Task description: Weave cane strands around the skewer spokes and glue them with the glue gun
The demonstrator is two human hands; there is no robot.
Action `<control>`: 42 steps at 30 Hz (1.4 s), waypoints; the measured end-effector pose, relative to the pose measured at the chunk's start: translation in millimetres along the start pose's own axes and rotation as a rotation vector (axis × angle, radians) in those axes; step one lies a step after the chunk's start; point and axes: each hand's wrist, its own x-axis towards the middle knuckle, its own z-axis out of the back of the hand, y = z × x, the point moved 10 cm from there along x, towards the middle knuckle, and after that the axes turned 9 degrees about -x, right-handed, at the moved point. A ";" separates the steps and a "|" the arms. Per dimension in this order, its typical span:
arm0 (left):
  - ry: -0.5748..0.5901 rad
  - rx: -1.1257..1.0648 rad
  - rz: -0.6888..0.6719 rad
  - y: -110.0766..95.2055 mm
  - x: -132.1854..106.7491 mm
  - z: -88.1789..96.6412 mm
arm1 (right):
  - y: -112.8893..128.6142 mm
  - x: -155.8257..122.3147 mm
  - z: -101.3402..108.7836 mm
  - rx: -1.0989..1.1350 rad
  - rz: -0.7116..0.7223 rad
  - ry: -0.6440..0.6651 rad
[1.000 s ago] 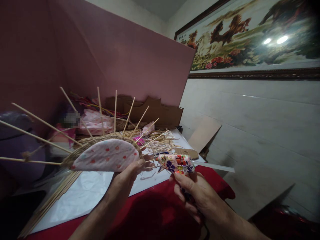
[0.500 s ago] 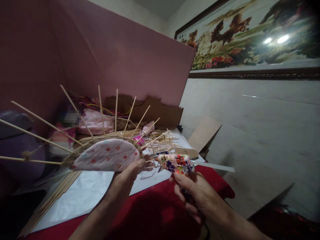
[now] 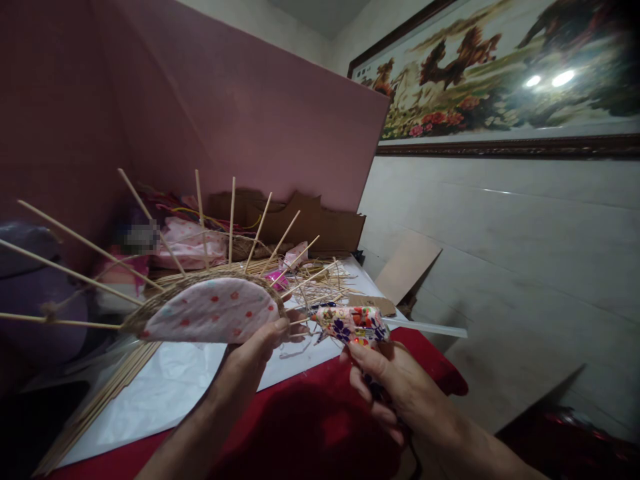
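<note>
Left hand (image 3: 255, 353): gripped the basket base (image 3: 213, 312) by its right edge, thumb on the dotted fabric, and held it tilted above the white paper (image 3: 165, 387).
Right hand (image 3: 390, 387): closed round the glue gun (image 3: 353, 325), just right of the base, with the nozzle nearly at its woven rim.
Glue gun: red lamp lit; a clear glue stick (image 3: 425, 327) jutted out behind, away from the base.
Gluing well: I judged a small bead at the rim best, squeezed slowly, with fingers clear of the hot tip and the spokes (image 3: 231, 220).
Pose: I saw both forearms angled up from below, wrists bent inward.
Around: loose sticks (image 3: 320, 283) and cardboard (image 3: 300, 223) lay behind the base, red cloth (image 3: 310, 420) beneath it.
</note>
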 end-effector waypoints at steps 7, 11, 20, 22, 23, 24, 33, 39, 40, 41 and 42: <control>0.015 -0.021 0.009 -1.6 -2.5 -4.4 | 1.3 -0.6 0.5 0.012 0.004 -0.008; 0.001 -0.021 0.007 -0.1 -1.7 -2.8 | -0.2 -1.4 2.0 0.033 0.004 -0.017; -0.002 -0.001 0.024 0.8 -2.6 -2.1 | 1.1 -0.3 0.6 0.011 -0.001 -0.008; -0.005 0.004 0.019 0.1 -2.5 -1.8 | 1.5 0.0 0.7 0.014 0.002 -0.011; -0.003 0.005 0.016 -0.2 -2.3 -1.8 | 1.5 0.0 0.6 0.015 0.003 -0.011; -0.002 0.005 0.011 -0.5 -2.0 -1.7 | 1.4 0.0 0.4 0.015 0.005 -0.010; -0.023 0.001 0.008 1.4 -1.3 1.9 | 0.5 -1.4 1.2 0.006 0.001 -0.020; -0.010 0.017 0.029 3.1 -1.7 1.6 | 0.2 0.0 1.4 0.025 0.005 -0.017; -0.011 0.021 0.035 4.1 -1.3 2.0 | 0.2 0.2 1.1 0.034 0.007 -0.013; -0.012 0.022 0.037 4.6 -0.9 2.4 | 0.1 0.4 1.1 0.052 0.007 -0.012; -0.011 0.019 0.031 4.3 -0.4 2.5 | 0.3 0.5 1.7 0.084 0.010 -0.019</control>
